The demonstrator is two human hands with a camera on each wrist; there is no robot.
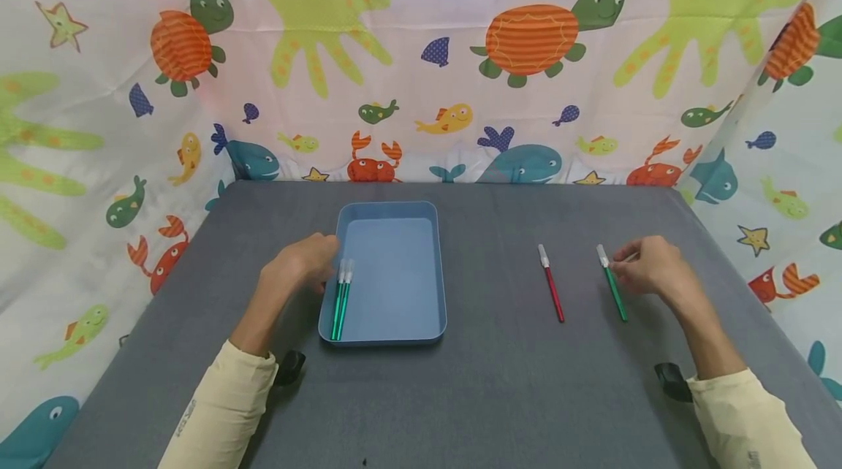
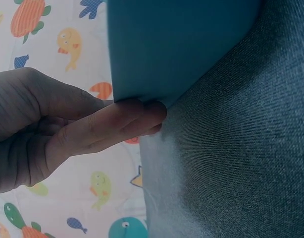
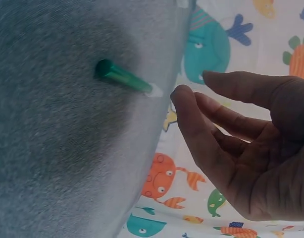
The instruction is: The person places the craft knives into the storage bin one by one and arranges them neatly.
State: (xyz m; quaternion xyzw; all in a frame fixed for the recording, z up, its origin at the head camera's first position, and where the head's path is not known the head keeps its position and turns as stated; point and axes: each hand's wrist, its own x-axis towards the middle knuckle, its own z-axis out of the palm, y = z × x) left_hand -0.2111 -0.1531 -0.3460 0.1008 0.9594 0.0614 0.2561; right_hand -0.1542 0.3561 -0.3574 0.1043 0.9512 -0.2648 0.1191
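The left hand (image 1: 301,261) pinches the left rim of a shallow blue tray (image 1: 395,275), and in the left wrist view its fingers (image 2: 105,124) lie against the outer wall with the thumb tip hidden behind the edge. Along the tray's left side lie two green pens (image 1: 341,304) with whitish caps. Over on the right, a single green pen (image 1: 615,295) lies on the table, capped end away. Beside that cap hovers the right hand (image 1: 650,266), thumb and index finger bent with a gap between them and nothing held. A red pen (image 1: 554,292) lies left of the green one.
A grey cloth covers the table (image 1: 500,396). Behind it and on both sides hangs a curtain (image 1: 408,89) printed with sea animals. Black wrist straps or cameras (image 1: 672,381) sit below the wrists.
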